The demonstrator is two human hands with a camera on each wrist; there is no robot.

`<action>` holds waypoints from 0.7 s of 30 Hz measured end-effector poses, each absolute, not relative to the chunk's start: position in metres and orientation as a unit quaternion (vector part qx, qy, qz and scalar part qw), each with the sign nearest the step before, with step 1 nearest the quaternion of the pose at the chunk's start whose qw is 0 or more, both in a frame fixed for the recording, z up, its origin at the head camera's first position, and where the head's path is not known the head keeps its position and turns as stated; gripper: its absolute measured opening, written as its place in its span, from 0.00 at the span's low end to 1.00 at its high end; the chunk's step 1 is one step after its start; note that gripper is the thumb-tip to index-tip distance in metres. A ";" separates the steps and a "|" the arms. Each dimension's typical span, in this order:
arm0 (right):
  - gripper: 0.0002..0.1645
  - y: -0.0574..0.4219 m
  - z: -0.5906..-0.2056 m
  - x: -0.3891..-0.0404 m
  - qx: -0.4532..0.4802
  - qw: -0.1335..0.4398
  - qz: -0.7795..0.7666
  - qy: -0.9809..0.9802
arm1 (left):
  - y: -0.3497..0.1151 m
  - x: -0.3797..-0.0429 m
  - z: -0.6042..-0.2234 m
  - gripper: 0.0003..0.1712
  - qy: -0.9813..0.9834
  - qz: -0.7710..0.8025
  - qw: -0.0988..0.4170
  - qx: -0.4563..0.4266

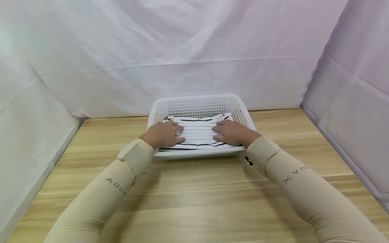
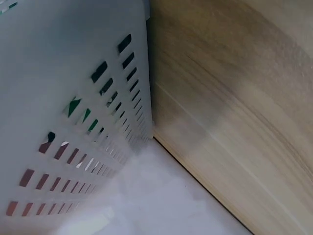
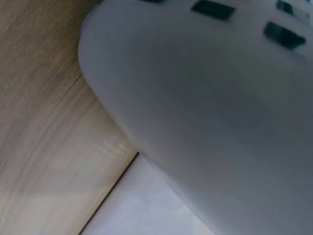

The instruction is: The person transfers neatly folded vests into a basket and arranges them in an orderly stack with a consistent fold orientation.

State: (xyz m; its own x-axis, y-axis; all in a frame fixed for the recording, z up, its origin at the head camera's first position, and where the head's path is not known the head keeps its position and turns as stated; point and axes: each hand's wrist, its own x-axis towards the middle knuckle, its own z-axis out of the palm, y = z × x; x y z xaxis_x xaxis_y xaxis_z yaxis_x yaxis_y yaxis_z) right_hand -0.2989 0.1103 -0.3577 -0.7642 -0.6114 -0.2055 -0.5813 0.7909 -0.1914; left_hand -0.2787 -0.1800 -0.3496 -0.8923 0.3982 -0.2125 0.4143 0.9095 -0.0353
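Observation:
White folded fabric with black stripes [image 1: 197,132] lies inside a white plastic basket [image 1: 196,98], pleated across its middle. My left hand [image 1: 166,134] reaches over the basket's left side and rests on the fabric's left part, fingers spread. On the right part rests my right hand [image 1: 233,132], its fingers extended inward. Both wrist views show only the basket's outer wall; the hands are out of sight there. In the left wrist view, bits of green and dark material show through the basket wall [image 2: 54,93].
The basket stands on a wood-grain table [image 1: 194,199], near its back edge. A white sheet [image 1: 194,44] hangs behind it, and more sheeting [image 1: 358,74] encloses the sides.

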 end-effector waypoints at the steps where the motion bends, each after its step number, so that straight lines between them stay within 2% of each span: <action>1: 0.35 0.110 -0.357 -0.298 -0.317 0.130 -0.056 0.938 | -0.180 -0.279 -0.350 0.38 0.972 -0.037 0.101 0.210; 17: 0.34 0.108 -0.357 -0.301 -0.314 0.136 -0.062 0.938 | -0.181 -0.284 -0.350 0.33 0.971 -0.012 0.079 0.225; 21: 0.34 0.113 -0.354 -0.304 -0.298 0.105 -0.102 0.943 | -0.180 -0.286 -0.345 0.33 0.975 0.039 0.028 0.218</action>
